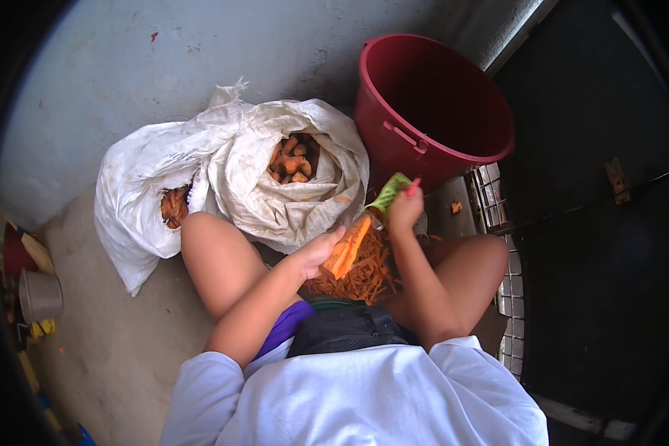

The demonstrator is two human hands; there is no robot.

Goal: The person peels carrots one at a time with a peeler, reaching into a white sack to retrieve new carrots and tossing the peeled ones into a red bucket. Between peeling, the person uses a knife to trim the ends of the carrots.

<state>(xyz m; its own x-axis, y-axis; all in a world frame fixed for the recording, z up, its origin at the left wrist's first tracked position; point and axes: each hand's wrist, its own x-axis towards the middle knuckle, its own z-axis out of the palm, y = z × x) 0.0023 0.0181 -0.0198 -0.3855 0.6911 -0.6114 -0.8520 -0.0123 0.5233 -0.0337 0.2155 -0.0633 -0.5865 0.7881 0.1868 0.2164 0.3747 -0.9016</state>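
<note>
My left hand is closed around a bright orange peeled carrot, held at a slant between my knees. Closed on a green-handled peeler, my right hand is just beyond the carrot's far end. A small red part shows at my right fingers. The peeler's working end, near the carrot tip, is blurred; whether it touches cannot be made out. Below both hands lies a heap of orange peelings, its container mostly hidden.
An open white sack holds unpeeled carrots; another white sack beside it shows orange peelings. A large red tub stands at the back right. A dark panel borders the right, and a basket the far left.
</note>
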